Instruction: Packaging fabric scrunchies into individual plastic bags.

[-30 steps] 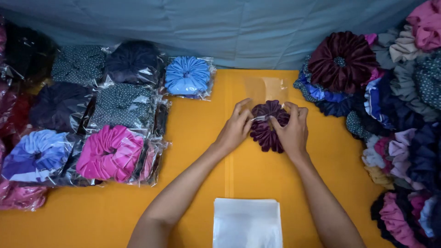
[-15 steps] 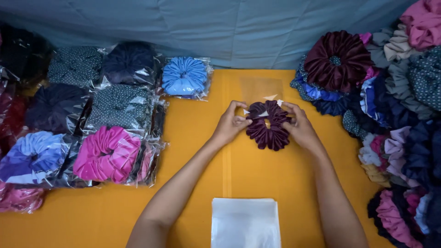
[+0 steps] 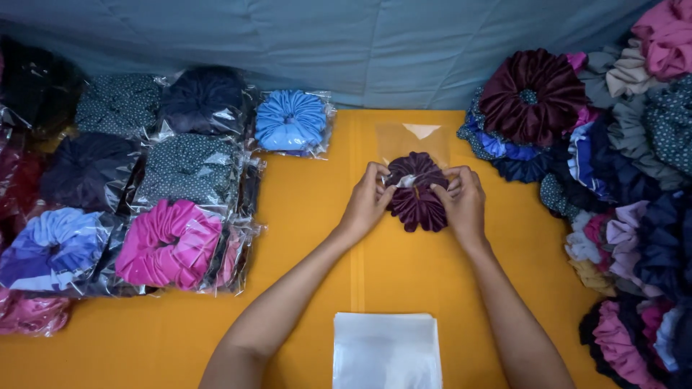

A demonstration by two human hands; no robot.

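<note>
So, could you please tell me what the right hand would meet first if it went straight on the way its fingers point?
The right hand already touches the dark purple scrunchie; beyond it the clear bag probably comes next.

Bare forearms, no sleeves, no jewellery

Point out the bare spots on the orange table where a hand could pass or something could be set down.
Bare orange table lies between the bagged scrunchies and the left hand, and beside the stack of clear bags. A narrower strip runs between the right hand and the loose scrunchie pile. Both side edges are crowded.
</note>
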